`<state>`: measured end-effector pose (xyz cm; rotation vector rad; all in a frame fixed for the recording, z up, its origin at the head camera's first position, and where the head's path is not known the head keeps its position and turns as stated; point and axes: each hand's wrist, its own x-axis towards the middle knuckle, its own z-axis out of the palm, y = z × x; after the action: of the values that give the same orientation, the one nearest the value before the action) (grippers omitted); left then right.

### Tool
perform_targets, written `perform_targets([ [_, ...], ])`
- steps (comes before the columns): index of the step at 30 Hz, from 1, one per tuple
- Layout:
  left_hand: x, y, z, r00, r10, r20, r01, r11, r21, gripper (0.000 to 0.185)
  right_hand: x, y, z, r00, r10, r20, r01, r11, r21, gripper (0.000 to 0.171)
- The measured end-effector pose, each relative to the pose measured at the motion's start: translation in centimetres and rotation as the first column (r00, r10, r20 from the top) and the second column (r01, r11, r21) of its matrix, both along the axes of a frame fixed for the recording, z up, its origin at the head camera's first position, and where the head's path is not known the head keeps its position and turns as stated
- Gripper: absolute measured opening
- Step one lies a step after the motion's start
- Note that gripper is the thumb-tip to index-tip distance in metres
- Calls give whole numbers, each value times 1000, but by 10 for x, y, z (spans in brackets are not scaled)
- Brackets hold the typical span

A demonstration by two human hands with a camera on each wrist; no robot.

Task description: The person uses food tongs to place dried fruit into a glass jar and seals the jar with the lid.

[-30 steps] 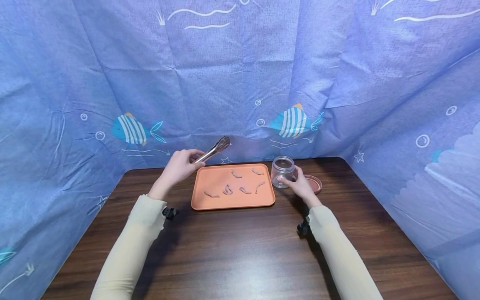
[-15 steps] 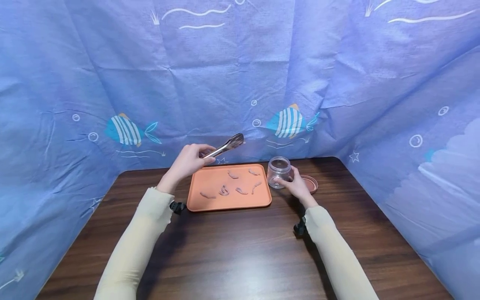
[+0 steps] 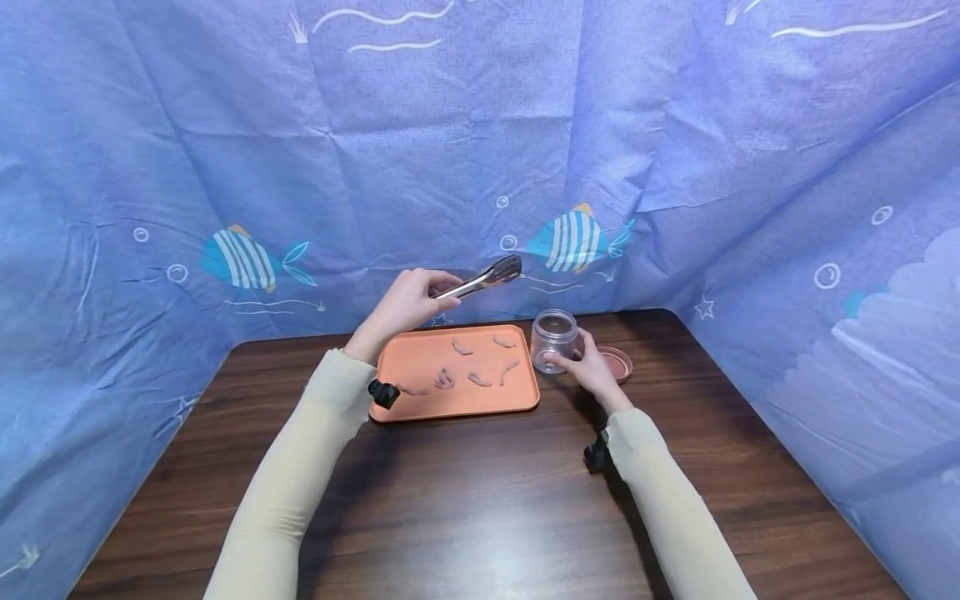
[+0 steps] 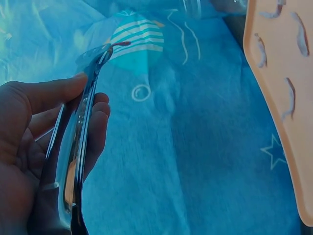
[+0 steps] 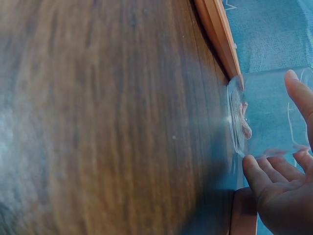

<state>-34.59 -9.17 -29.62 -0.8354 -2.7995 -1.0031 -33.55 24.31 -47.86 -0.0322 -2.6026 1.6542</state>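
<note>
Tongs (image 3: pixel 480 282), polished metal, arms pressed together, held above the far left corner of the tray; tips point right toward the jar. The left hand (image 3: pixel 405 304) grips the handle end, thumb along one side and fingers curled round the other, as the left wrist view (image 4: pixel 73 147) shows plainly. Cream sleeve (image 3: pixel 300 467) on that arm, with a small black clip at the wrist.

Tray (image 3: pixel 390 404), orange plastic, rectangular with rounded corners, flat on the dark wooden table (image 3: pixel 480 517). On it lie several small pale pink curled pieces (image 3: pixel 444 379), scattered apart, none touching the tongs.

Jar (image 3: pixel 555 340), clear plastic, upright, mouth open, just beside the tray's right edge. One pinkish piece (image 5: pixel 243 120) shows inside it at the bottom in the right wrist view. The right hand (image 3: pixel 588 371) holds the jar's side, fingers (image 5: pixel 261 178) and thumb curved round its wall.

Lid (image 3: pixel 618 362), round, pinkish brown, lying flat on the table just right of the jar, behind the right hand.

Backdrop (image 3: pixel 480 150), blue cloth printed with striped fish, bubbles and stars, enclosing the table on three sides.
</note>
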Motion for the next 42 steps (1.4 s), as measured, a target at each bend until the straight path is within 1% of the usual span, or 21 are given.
perform_targets([
  [7,-8,19,-1,999,-44,2,44,999,-22,34,1,-2,-2,1000,2,20,-1,1000,-27,98],
  [13,-15,32,-5,996,-82,27,83,996,-29,33,0,-2,-3,1000,2,3,-2,999,-41,99],
  [22,-23,49,-13,993,-118,24,120,986,-116,35,-1,-1,-3,1000,5,-23,-6,999,-51,96],
  [27,-25,55,-16,988,-152,19,153,977,-147,37,0,-1,-3,1000,-2,-21,1,999,-50,96],
  [33,-28,61,-21,986,-167,25,168,972,-167,36,-1,-1,-3,1000,0,1,0,999,-46,95],
  [42,-32,68,-23,977,-197,77,208,960,-188,32,-3,2,-3,1000,-4,-20,2,998,-65,94],
])
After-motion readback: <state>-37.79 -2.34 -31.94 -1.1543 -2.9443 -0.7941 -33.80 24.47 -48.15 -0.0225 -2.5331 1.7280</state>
